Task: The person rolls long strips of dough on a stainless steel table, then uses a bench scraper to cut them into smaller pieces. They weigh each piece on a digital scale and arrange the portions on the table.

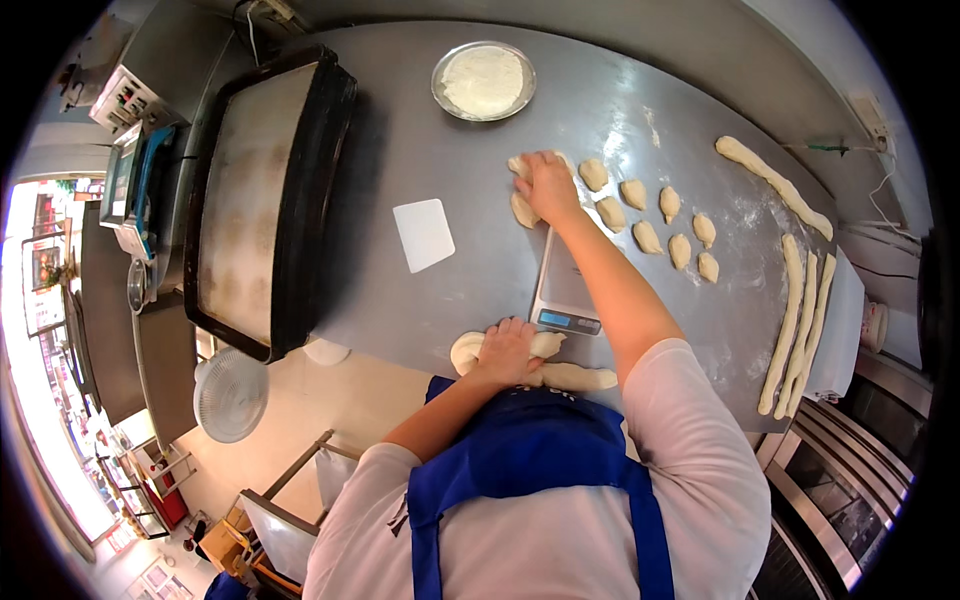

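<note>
My left hand (508,350) presses on a thick roll of pale dough (560,374) at the near edge of the steel table (420,150). My right hand (547,186) reaches across a small digital scale (562,285) and rests on a small dough piece (522,168) at the left end of a group. Several more small dough pieces (650,215) lie in rows to the right of that hand. Another piece (523,211) sits just below my right hand.
A white plastic scraper (424,234) lies left of the scale. A metal bowl of flour (484,81) stands at the back. A dark baking tray (265,190) fills the table's left end. Long dough ropes (797,325) lie at the right, one more (772,183) behind them.
</note>
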### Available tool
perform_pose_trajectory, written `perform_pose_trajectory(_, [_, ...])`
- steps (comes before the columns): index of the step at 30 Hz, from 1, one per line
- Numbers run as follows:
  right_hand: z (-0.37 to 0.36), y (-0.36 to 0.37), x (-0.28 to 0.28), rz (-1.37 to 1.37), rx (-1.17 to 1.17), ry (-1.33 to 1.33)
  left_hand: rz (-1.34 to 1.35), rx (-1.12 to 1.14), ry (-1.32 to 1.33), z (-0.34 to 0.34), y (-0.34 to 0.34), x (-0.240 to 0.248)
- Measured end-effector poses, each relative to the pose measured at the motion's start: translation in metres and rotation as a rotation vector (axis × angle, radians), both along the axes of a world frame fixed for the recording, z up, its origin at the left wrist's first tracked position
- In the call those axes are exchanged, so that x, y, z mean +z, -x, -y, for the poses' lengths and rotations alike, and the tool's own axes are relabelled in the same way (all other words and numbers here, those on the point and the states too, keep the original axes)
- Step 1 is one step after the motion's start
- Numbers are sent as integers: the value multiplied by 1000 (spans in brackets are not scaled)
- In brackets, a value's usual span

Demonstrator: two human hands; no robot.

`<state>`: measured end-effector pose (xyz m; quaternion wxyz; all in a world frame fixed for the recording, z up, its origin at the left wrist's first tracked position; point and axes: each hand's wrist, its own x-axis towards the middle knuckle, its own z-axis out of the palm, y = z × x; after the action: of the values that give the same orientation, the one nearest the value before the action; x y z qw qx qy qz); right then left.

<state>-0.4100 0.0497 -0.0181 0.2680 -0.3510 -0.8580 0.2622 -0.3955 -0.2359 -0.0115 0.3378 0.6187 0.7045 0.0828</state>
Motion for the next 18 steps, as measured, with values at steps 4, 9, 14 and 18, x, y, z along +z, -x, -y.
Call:
perform_pose_trajectory(4, [45,-22,27,32,175,-122,66,73,45,5,0,-12])
perform_pose_trajectory(9, [153,-135,49,325,462,158,821,344,300,-4,25,-56])
perform_pose_trajectory(14, [176,-171,48,341,483,47,1044,164,613,-25,21,-12])
perform_pose_trajectory(18, [180,-175,37,371,425,133,976,35,424,-25,28,-5])
